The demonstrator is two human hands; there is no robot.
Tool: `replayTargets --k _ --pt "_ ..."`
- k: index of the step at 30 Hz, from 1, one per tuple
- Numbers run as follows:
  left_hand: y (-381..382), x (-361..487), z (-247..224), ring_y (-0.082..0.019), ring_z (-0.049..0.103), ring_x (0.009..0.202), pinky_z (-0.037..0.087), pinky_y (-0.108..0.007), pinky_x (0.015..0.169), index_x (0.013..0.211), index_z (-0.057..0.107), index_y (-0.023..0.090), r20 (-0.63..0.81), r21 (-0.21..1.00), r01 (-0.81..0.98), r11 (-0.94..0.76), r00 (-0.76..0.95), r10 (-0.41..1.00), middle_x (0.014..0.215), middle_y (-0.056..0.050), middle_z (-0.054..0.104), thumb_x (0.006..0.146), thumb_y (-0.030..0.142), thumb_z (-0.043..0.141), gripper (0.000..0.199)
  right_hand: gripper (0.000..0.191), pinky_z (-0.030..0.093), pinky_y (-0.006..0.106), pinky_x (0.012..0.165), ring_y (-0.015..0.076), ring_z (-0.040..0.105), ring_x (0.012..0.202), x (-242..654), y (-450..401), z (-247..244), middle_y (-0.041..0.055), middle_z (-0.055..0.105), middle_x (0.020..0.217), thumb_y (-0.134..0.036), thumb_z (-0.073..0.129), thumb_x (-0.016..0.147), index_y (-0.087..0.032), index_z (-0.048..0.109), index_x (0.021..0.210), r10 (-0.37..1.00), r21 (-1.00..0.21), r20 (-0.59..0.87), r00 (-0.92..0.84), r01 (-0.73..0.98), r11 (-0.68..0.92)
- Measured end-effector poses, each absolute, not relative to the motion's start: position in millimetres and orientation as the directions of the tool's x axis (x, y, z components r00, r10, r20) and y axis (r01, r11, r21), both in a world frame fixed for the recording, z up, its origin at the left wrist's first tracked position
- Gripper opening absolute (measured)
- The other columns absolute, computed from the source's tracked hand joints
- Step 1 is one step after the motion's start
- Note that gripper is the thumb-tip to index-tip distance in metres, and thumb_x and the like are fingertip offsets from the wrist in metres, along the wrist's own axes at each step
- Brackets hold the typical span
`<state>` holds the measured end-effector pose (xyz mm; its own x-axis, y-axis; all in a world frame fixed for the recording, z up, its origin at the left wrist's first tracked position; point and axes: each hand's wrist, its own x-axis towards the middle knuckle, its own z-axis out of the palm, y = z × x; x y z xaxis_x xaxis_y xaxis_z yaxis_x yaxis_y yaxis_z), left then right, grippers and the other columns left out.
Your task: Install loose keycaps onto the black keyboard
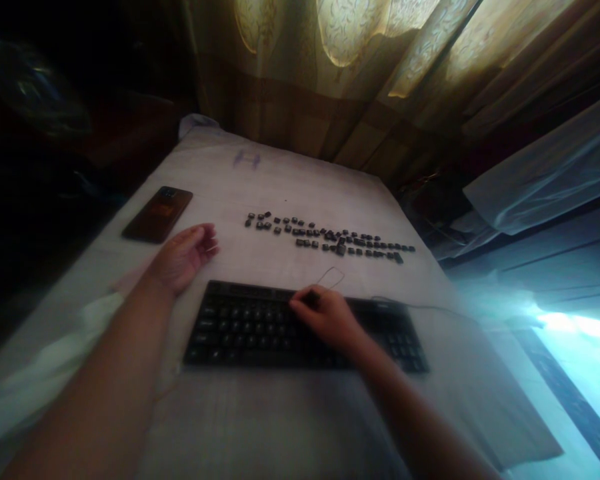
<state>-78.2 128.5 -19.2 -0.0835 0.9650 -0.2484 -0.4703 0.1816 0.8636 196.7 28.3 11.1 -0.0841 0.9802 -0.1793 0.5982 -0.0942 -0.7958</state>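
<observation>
A black keyboard (250, 330) lies across the light cloth in front of me. Over its upper middle, my right hand (325, 313) is closed in a pinch, fingertips down at the upper row of keys. A thin bent wire (336, 269) sticks out in a loop beyond the knuckles and seems held in that hand; its other end is hidden. To the left of the keyboard, my left hand (187, 257) hovers with the palm turned inward, fingers apart and loosely curled, holding nothing. Many small black keycaps (305, 232) lie in rough rows beyond the keyboard.
A dark brown phone (157, 215) lies at the left, close to my left hand. The keyboard's cable (435, 307) runs off to the right. Whitish crumpled fabric (60, 360) is beside my left forearm. Patterned curtains (350, 87) hang behind the cloth-covered surface (280, 177).
</observation>
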Motion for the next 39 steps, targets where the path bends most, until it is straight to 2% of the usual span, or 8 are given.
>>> replayTargets --k 5,10,20,26,33,39 --pt "128.5 -77.8 -18.6 -0.013 0.062 0.076 0.056 -0.027 0.074 0.083 0.072 0.018 -0.25 0.862 -0.473 0.18 -0.088 0.964 0.083 -0.003 0.067 0.083 0.016 0.062 0.01 0.009 0.05 0.027 0.06 0.0158 0.065 0.062 193.6 23.1 4.5 0.0007 0.07 0.069 -0.016 0.062 0.078 -0.019 0.069 0.084 0.975 -0.851 -0.222 -0.033 0.494 -0.177" --pt "127.6 -76.7 -16.4 -0.013 0.062 0.075 0.056 -0.026 0.072 0.082 0.072 0.017 -0.262 0.853 -0.487 0.186 -0.094 0.96 0.082 -0.003 0.067 0.085 0.015 0.058 0.014 0.008 0.049 0.029 0.063 0.0179 0.065 0.064 198.1 19.9 6.8 0.003 0.07 0.069 -0.026 0.067 0.077 -0.018 0.07 0.077 0.985 -0.778 -0.171 0.0 0.614 -0.136" --pt "128.3 -76.3 -16.2 -0.013 0.062 0.075 0.056 -0.026 0.071 0.082 0.072 0.017 -0.274 0.842 -0.504 0.19 -0.096 0.957 0.079 -0.003 0.067 0.085 0.013 0.057 0.016 0.013 0.049 0.025 0.058 0.0169 0.065 0.06 195.5 16.8 5.1 0.0021 0.07 0.064 -0.027 0.062 0.08 -0.018 0.069 0.072 0.989 -0.789 -0.147 -0.024 0.606 -0.103" --pt "127.0 -76.1 -14.8 -0.012 0.062 0.075 0.055 -0.026 0.072 0.082 0.072 0.017 -0.262 0.846 -0.5 0.186 -0.086 0.961 0.08 -0.002 0.067 0.085 0.014 0.057 0.015 0.013 0.049 0.025 0.062 0.0182 0.069 0.063 184.6 11.9 5.9 0.0038 0.072 0.066 -0.024 0.061 0.081 -0.018 0.071 0.076 0.998 -0.659 -0.051 0.024 0.75 -0.051" --pt "128.4 -78.6 -20.4 -0.013 0.063 0.077 0.055 -0.028 0.076 0.085 0.071 0.018 -0.228 0.864 -0.475 0.164 -0.08 0.97 0.086 -0.003 0.068 0.083 0.017 0.061 0.01 0.021 0.043 0.024 0.056 0.0153 0.061 0.054 181.0 12.5 -11.0 0.0021 0.069 0.06 -0.034 0.062 0.084 -0.022 0.066 0.068 0.992 -0.549 0.108 -0.069 0.827 0.118" --pt "129.0 -79.9 -21.4 -0.013 0.062 0.077 0.055 -0.028 0.077 0.085 0.071 0.018 -0.219 0.871 -0.464 0.162 -0.072 0.973 0.086 -0.003 0.068 0.081 0.018 0.064 0.008 0.03 0.041 0.025 0.056 0.0144 0.057 0.05 181.1 16.7 -20.8 0.0012 0.062 0.054 -0.038 0.056 0.087 -0.023 0.06 0.061 0.978 -0.555 0.195 -0.08 0.813 0.177"
